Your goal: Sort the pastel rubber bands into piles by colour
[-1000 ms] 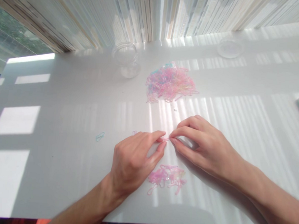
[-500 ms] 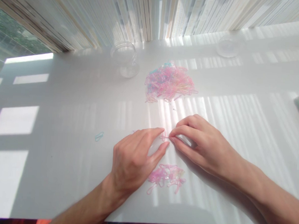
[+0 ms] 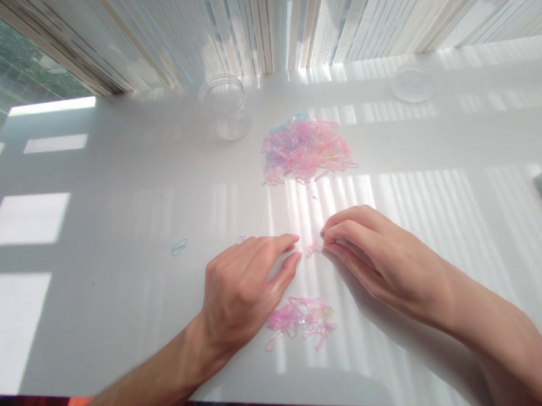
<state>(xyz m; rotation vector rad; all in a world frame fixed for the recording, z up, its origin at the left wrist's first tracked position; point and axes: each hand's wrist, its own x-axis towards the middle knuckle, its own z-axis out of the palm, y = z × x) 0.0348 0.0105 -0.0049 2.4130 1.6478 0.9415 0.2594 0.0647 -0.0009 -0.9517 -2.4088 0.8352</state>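
Centrally, the right hand (image 3: 391, 259) pinches one end of a small pink loop (image 3: 311, 249) between thumb and fingertips. The loop is positioned slightly right of the frame's centre, just beside the fingertips of the left hand (image 3: 242, 284). Left thumb and index finger are slightly spread, tips apart. A small pile (image 3: 301, 318) of loops lies at lower centre; a large pile (image 3: 307, 149) lies at upper centre. One teal loop (image 3: 179, 247) rests left of centre on the white tabletop (image 3: 121, 316).
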